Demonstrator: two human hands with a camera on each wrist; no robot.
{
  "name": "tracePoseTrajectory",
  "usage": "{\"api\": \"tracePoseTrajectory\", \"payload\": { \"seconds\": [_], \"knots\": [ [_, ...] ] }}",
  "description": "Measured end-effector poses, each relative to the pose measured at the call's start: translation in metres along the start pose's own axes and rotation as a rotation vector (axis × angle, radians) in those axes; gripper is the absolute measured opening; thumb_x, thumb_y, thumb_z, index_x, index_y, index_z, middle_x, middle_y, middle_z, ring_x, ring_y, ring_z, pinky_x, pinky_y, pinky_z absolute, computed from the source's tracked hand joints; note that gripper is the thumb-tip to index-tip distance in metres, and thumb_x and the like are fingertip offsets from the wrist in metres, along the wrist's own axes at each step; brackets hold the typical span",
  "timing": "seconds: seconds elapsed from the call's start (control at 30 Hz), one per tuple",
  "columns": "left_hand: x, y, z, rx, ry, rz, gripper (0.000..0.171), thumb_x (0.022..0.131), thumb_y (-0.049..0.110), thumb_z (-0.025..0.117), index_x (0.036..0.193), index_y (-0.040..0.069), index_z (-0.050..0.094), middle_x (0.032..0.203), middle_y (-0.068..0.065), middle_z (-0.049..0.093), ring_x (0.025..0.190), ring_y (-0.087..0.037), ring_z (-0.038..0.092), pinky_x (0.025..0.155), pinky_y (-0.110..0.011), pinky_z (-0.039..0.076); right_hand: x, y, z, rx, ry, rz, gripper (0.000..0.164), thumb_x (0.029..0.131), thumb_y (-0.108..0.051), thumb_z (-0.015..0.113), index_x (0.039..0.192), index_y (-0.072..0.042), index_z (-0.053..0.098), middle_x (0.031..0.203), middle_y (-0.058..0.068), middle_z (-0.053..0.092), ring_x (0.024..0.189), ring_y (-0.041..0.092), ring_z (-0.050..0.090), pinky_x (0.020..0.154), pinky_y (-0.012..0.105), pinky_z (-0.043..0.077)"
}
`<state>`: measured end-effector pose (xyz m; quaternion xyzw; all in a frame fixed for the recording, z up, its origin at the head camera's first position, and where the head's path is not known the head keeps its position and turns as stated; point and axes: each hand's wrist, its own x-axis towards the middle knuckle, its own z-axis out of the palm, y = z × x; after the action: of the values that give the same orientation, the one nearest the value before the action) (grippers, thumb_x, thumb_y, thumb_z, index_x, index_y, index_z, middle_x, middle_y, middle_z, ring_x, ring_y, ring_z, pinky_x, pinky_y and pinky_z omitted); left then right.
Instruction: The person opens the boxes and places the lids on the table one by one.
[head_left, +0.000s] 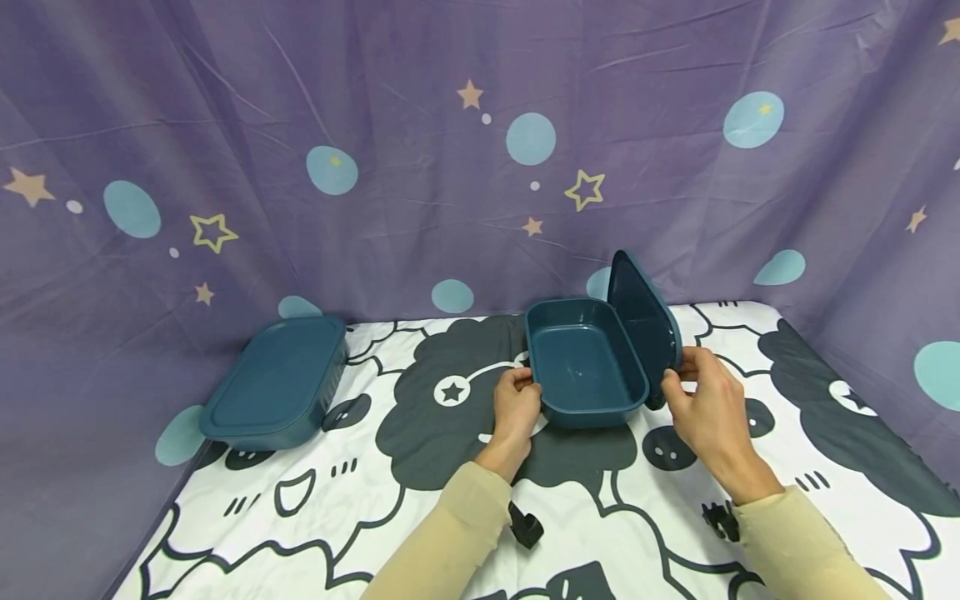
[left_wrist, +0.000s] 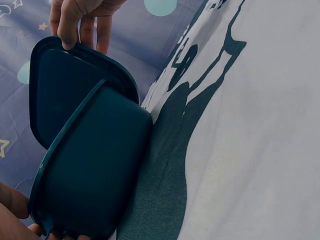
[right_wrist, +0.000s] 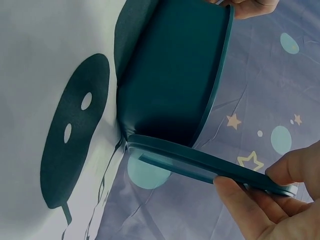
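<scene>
A dark teal rectangular food container (head_left: 583,362) stands uncovered on the patterned cloth, its inside showing bare. My left hand (head_left: 516,408) grips its left side near the front corner, thumb at the rim and fingers lower down in the left wrist view. Tilted up on edge along the container's right side is a matching lid (head_left: 645,321). My right hand (head_left: 707,404) pinches the lid's near end; in the right wrist view the thumb lies on one face and the fingers (right_wrist: 245,205) on the other. The lid's lower edge sits close beside the container wall (right_wrist: 170,70).
Farther left stands a second teal container (head_left: 279,379) with its lid on. A white cloth with dark cartoon sheep (head_left: 360,517) covers the surface. Behind it hangs a purple curtain (head_left: 420,208) with stars and dots. Small black pieces (head_left: 527,529) show by both wrists.
</scene>
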<state>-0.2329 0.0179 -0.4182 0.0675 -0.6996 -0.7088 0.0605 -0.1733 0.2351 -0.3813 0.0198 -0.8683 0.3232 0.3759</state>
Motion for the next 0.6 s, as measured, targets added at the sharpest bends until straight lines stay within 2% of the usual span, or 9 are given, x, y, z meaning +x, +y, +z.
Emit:
{"api": "tracePoseTrajectory", "payload": {
  "seconds": [0.13, 0.2, 0.3, 0.47, 0.6],
  "knots": [
    [-0.0002, 0.0002, 0.0002, 0.002, -0.003, -0.002, 0.036, 0.079, -0.005, 0.050, 0.114, -0.007, 0.058, 0.094, -0.015, 0.060, 0.075, -0.018, 0.054, 0.063, -0.025, 0.043, 0.0001, 0.0002, -0.0001, 0.005, 0.004, -0.010, 0.023, 0.081, 0.000, 0.061, 0.104, 0.003, 0.060, 0.085, 0.014, 0.064, 0.079, 0.029, 0.066, 0.066, 0.016, 0.044],
    [-0.0005, 0.0004, 0.0002, 0.002, -0.005, -0.004, 0.036, 0.080, -0.005, 0.050, 0.114, -0.007, 0.058, 0.094, -0.015, 0.060, 0.075, -0.018, 0.054, 0.063, -0.025, 0.043, 0.0001, 0.0005, -0.0001, 0.008, 0.004, -0.012, 0.023, 0.081, 0.000, 0.061, 0.103, 0.002, 0.060, 0.085, 0.014, 0.065, 0.078, 0.029, 0.066, 0.066, 0.009, 0.038],
    [-0.0009, 0.0006, 0.0002, 0.002, -0.007, -0.010, 0.036, 0.080, -0.005, 0.050, 0.115, -0.007, 0.057, 0.094, -0.014, 0.060, 0.074, -0.018, 0.053, 0.063, -0.025, 0.043, 0.0000, 0.0005, -0.0001, 0.004, -0.001, -0.008, 0.022, 0.081, 0.000, 0.061, 0.103, 0.002, 0.060, 0.085, 0.014, 0.064, 0.079, 0.029, 0.066, 0.066, 0.015, 0.043],
    [-0.0007, 0.0009, 0.0002, -0.006, -0.012, -0.007, 0.036, 0.080, -0.005, 0.050, 0.115, -0.008, 0.057, 0.098, -0.019, 0.060, 0.073, -0.017, 0.053, 0.061, -0.024, 0.043, -0.0003, 0.0012, 0.0009, -0.008, -0.016, 0.000, 0.022, 0.081, 0.000, 0.060, 0.103, 0.002, 0.060, 0.085, 0.014, 0.064, 0.079, 0.029, 0.066, 0.064, 0.038, 0.051],
    [-0.0002, 0.0009, 0.0002, -0.010, -0.011, -0.004, 0.036, 0.079, -0.005, 0.050, 0.115, -0.008, 0.057, 0.100, -0.021, 0.060, 0.073, -0.016, 0.053, 0.061, -0.024, 0.043, -0.0003, 0.0024, 0.0019, -0.011, -0.024, -0.002, 0.022, 0.082, -0.001, 0.061, 0.103, 0.002, 0.060, 0.085, 0.013, 0.064, 0.079, 0.028, 0.066, 0.064, 0.023, 0.049]
  ]
}}
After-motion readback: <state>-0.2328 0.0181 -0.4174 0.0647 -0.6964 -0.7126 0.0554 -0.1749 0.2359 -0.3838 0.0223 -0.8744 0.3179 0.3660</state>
